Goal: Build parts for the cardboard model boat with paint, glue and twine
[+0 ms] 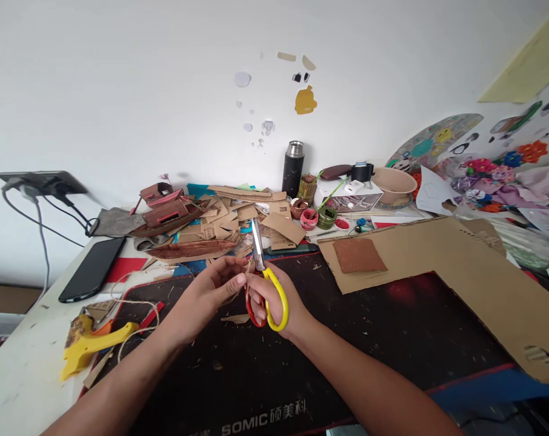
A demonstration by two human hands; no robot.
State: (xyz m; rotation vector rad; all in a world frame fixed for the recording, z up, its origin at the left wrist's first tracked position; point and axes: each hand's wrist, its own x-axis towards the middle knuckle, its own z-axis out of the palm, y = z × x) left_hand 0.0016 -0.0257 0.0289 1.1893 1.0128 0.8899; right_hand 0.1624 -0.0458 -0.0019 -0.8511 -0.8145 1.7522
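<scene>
Snagging looks possible at left: the twine [131, 301] trails in a loose loop just beside the glue gun [93, 345], so a tug could catch it. Further right, fingertips crowd the scissors [257, 248] – a slip could nick skin. Left hand [215, 289]: thumb and fingers pinching what looks like twine, above the mat [369, 351]. Right hand [293, 309]: grasping the scissors by their handles – blades pointing far, nearly together.

White wall [142, 79], yellow sticker [305, 102], white desk [33, 345], soft even light
</scene>
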